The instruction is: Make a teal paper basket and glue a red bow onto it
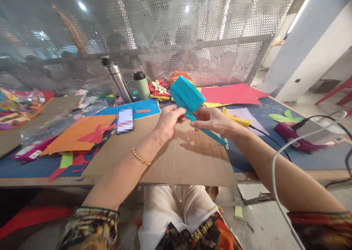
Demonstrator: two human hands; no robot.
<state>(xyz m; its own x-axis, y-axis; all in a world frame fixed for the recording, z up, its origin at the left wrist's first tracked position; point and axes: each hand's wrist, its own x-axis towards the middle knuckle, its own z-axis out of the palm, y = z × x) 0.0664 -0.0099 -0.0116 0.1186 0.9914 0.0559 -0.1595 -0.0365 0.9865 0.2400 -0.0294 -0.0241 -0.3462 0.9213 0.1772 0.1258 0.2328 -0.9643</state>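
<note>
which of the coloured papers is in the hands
The folded turquoise paper, held by left hand and right hand; neither touches the orange sheet off to the left or the large red sheet behind to the right.

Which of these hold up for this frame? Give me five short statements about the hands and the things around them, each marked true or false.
1. The left hand and the right hand both hold the blue paper. True.
2. The gold bracelet is on the right arm. False: it is on the left arm.
3. A sheet of cardboard lies on the table below the hands. True.
4. The yellow glue gun is in the left hand. False: it lies on the table, beyond the right wrist.
5. The green bottle has a white lid. False: its lid is black.
</note>
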